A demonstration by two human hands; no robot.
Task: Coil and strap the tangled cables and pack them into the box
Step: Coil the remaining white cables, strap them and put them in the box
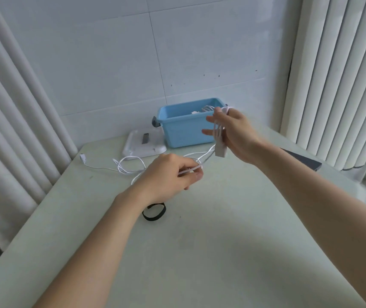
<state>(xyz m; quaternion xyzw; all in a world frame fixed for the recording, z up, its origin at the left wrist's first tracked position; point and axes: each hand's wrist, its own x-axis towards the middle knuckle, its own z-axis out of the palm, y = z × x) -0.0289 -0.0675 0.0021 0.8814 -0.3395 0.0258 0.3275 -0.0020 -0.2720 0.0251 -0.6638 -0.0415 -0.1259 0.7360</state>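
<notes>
Head view, and both hands are on the white cable (pixel 131 168). The right hand (pixel 233 134) is raised in front of the blue box (pixel 184 132) with several loops of cable gathered in its grip, draped over the thumb, fingers partly extended. A pale plug (pixel 219 150) dangles just below that hand. The left hand (pixel 168 176) sits lower and nearer, thumb and fingers pinching the cable. From there the line sags to the surface (pixel 199 252), where the loose end lies in untidy loops and runs out to a small connector (pixel 83 157) near the left edge. The box stands at the back by the wall, with white cables (pixel 206 108) showing inside. A white lid (pixel 137 150) lies flat just left of the box. A black strap (pixel 155 215) lies curled in a ring by the left wrist. A dark flat object (pixel 306 162) peeks out beyond the right forearm.
</notes>
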